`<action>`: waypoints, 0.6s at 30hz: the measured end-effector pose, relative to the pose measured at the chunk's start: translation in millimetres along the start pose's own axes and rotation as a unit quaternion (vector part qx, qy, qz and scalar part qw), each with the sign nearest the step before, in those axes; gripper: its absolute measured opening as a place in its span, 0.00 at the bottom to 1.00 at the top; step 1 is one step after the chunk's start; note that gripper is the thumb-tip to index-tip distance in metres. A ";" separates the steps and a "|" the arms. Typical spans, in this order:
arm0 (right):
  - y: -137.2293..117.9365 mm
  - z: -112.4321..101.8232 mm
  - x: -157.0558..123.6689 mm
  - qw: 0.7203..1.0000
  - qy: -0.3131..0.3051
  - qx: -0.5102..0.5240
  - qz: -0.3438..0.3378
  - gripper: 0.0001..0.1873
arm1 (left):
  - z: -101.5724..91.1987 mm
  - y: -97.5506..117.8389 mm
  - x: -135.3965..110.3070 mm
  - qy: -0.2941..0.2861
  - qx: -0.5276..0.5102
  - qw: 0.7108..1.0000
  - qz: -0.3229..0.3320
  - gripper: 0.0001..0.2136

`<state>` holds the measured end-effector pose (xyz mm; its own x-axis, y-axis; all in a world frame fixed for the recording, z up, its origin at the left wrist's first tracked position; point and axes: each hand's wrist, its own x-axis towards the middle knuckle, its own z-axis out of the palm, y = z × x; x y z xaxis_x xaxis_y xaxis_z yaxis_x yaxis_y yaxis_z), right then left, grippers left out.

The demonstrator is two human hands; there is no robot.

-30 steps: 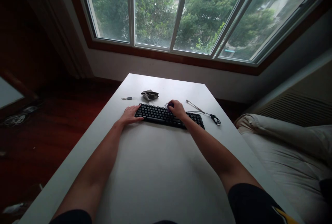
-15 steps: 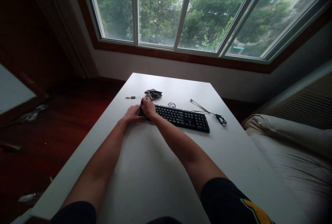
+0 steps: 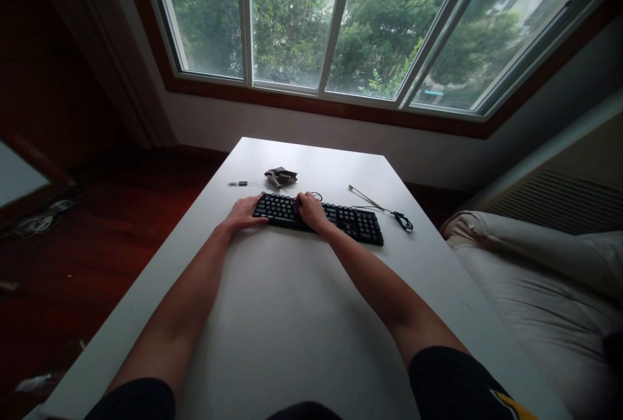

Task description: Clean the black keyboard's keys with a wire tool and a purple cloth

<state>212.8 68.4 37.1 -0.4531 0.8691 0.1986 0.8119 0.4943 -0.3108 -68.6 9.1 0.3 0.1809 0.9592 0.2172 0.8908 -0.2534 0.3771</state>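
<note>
A black keyboard (image 3: 355,224) lies across the white table (image 3: 282,316), its keys facing up. My left hand (image 3: 243,212) grips its left end, the thumb along the front edge and the fingers towards the back corner. Over the left-middle keys, my right hand (image 3: 311,210) is closed, fingers pinched together; a small dark, purplish thing shows at them, too small to name. Behind the keyboard sits a crumpled grey-brown cloth (image 3: 281,177). The keyboard's cable (image 3: 403,221) lies bundled off its right end.
A thin rod (image 3: 366,197) with a pale tip lies behind the keyboard's right half. Left of the cloth is a small slim tool (image 3: 238,184). A cushioned sofa (image 3: 511,271) stands at the right, and a window (image 3: 287,24) is beyond the table.
My right hand has moved rightward along the keyboard, from its left end to the left-middle keys. My left hand still grips the left end. The whole view has shifted slightly.
</note>
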 end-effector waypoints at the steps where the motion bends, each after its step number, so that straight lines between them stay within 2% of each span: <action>1: 9.7 -2.7 -3.4 1.000 0.003 0.002 0.003 0.11 | -0.3 0.7 -0.5 0.001 -0.002 1.000 -0.002 0.45; 7: 56.4 -19.6 -20.0 0.999 0.014 0.027 0.013 0.11 | -1.2 2.0 -0.9 0.001 -0.010 1.000 -0.006 0.44; 18: 117.2 -38.9 -48.2 0.996 0.039 -0.014 0.075 0.09 | -1.2 1.7 -0.1 -0.008 -0.012 1.000 -0.004 0.44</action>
<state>344.1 83.6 27.3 -0.2964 0.9283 0.2246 0.8790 0.3571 -0.3159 -67.5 8.4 2.0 0.1803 0.9630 0.2005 0.8825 -0.2484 0.3994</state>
